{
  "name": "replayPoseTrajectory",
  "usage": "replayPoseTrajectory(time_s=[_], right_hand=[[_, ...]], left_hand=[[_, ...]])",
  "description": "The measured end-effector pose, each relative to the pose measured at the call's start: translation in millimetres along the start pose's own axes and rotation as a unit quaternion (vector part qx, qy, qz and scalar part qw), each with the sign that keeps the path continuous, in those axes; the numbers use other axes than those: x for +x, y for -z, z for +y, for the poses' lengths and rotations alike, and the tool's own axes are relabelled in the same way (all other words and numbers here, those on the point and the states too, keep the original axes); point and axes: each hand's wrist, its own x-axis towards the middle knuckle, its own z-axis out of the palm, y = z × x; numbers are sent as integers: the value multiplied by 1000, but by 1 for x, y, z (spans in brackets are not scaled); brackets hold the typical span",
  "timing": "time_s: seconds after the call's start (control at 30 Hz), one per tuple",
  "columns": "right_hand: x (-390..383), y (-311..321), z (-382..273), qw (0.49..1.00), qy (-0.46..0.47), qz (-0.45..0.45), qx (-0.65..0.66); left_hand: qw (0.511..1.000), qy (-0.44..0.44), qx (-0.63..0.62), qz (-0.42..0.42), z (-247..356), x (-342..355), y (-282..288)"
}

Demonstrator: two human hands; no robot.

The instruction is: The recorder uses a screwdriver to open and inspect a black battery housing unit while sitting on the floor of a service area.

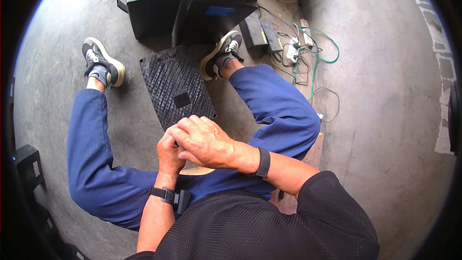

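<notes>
In front of my lap, my left hand (170, 153) and my right hand (202, 139) come together. The fingers of both are curled, with the right hand partly over the left. A small dark spot shows between them, but what they hold, if anything, is hidden. Just beyond my hands, a black ribbed plastic panel (166, 79) lies between my feet, with a smooth square patch (182, 100) on it. My hands overlap its near end in the picture, and I cannot tell whether they touch it.
A large black casing (202, 14) with a cable on top stands beyond the panel. To its right lie black blocks (260, 33), a white power strip (292, 50) and a tangled green cable (332, 43). Black boxes (28, 166) line the left edge.
</notes>
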Motion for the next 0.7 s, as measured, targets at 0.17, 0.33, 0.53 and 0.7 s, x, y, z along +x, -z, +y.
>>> replayPoseTrajectory(time_s=[0.17, 0.33, 0.53, 0.7], right_hand=[[-2, -8, 8, 994, 97, 51, 12], [-2, 2, 1, 1000, 9, 10, 20], [-5, -4, 7, 997, 70, 21, 17], [-5, -4, 7, 998, -7, -55, -4]], left_hand=[[999, -32, 31, 2, 1, 4, -1], [1000, 12, -15, -3, 4, 3, 0], [999, -13, 29, -7, 2, 3, 0], [1000, 4, -18, 1, 4, 4, -1]])
